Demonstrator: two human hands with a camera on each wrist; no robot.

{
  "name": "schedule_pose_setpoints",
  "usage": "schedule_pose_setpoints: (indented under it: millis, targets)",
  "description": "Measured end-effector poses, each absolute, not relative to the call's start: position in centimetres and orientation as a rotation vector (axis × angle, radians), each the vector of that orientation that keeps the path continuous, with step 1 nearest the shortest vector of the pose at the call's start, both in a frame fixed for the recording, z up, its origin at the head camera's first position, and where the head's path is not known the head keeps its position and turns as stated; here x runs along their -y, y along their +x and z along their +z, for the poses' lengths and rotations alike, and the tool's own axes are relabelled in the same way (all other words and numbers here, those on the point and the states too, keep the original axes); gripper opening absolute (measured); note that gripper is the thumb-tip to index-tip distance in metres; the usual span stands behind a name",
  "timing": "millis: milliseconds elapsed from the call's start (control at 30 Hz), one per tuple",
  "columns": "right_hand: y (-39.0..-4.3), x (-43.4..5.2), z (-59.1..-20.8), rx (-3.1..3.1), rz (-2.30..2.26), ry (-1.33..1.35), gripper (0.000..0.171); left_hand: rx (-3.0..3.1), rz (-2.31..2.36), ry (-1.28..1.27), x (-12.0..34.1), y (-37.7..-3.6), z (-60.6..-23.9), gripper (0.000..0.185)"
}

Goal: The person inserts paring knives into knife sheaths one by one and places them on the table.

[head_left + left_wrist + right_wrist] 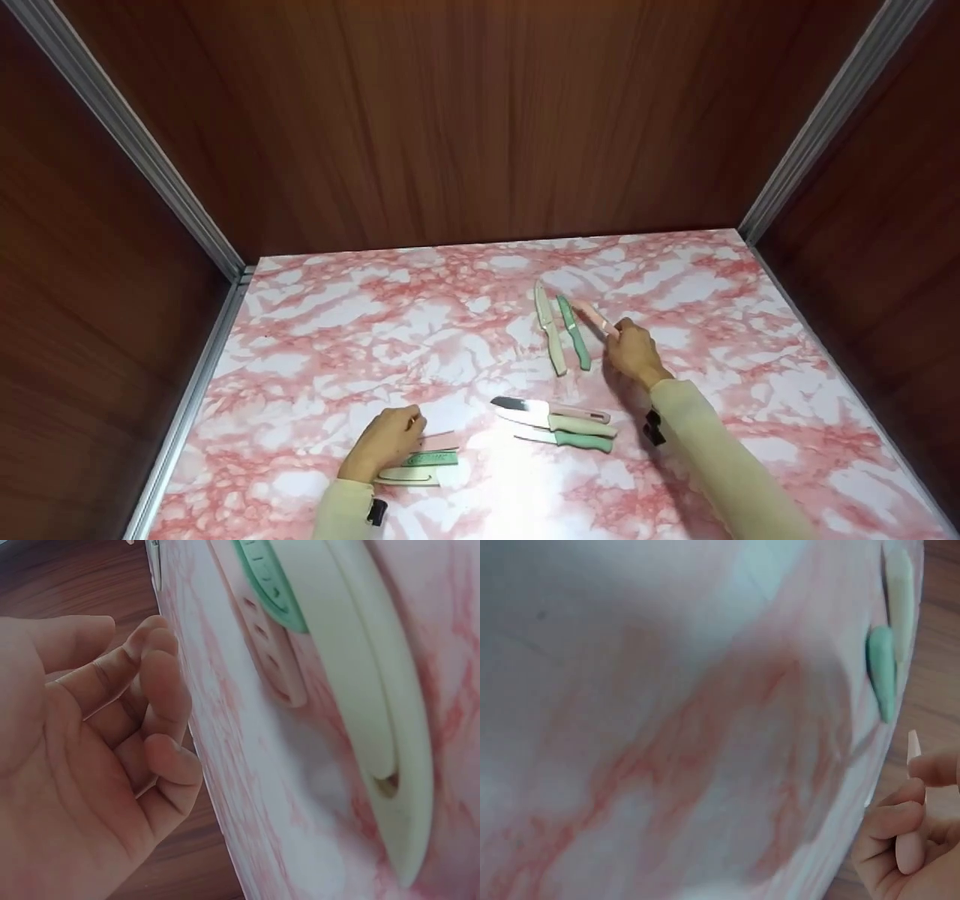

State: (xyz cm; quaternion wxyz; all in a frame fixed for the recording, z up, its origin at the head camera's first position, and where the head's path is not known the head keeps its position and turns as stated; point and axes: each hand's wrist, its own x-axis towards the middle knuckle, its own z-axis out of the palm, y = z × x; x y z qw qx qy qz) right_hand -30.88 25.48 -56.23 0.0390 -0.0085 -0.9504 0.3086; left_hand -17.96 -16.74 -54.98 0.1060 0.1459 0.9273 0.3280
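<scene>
Right hand (636, 352): fingers curled round the handle of a pink knife (595, 316), slim far end pointing away and to the left.

Pink knife: held at the far right of the group, its far end near the green knife (576, 334) on the table (337, 322). Whether it touches the surface cannot be told.

Cream knife (551, 330): lies left of the green one, the two roughly parallel, a narrow gap between (their far parts are coloured too; cover or painted blade, hard to say).

Near row, three, bare blades pointing left: pink-handled knife (577, 412), cream-handled knife (583, 427), green-handled knife (585, 441), closely side by side.

Left hand (382, 444): fingers loosely bent, thumb apart from them, nothing held. Beside it, three blade covers: pink cover (281, 675), green cover (433, 458), cream cover (409, 475).

Handling note: the grip is best kept on the handle, the far end clear of the green knife. For a neat row, the pink knife would do well to be turned parallel with its neighbours and lowered flat before release. The left hand seems safest where it is, well apart from the bare blades.
</scene>
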Motion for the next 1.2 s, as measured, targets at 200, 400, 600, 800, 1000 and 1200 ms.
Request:
schedule_pose_setpoints:
  millis: [200, 400, 600, 800, 1000, 1200]
  targets:
    - [-31.6, -25.7, -56.7, 2.97, 0.931, -0.128, 0.027, -2.729, 0.969, 0.429, 16.9, -17.8, -55.0, 0.025]
    - [-32.0, -25.5, -56.9, 3.001, 0.918, -0.177, 0.027, -2.738, 0.971, 0.435, 16.9, -17.6, -55.2, 0.024]
    - [-32.2, -25.1, -57.1, 3.047, 0.747, -0.221, 0.03, -2.718, 0.98, 0.415, 17.0, -17.5, -55.2, 0.025]
    - [-32.6, -24.6, -57.1, 3.043, 0.66, -0.199, 0.031, -2.739, 0.987, 0.419, 17.0, -17.6, -55.1, 0.024]
    - [-32.9, -24.7, -57.1, 3.047, 0.669, -0.142, 0.026, -2.762, 0.961, 0.442, 16.7, -17.6, -55.1, 0.019]
    - [-32.9, -24.9, -57.3, 3.055, 0.663, -0.108, 0.024, -2.765, 0.932, 0.44, 16.5, -17.6, -55.2, 0.015]
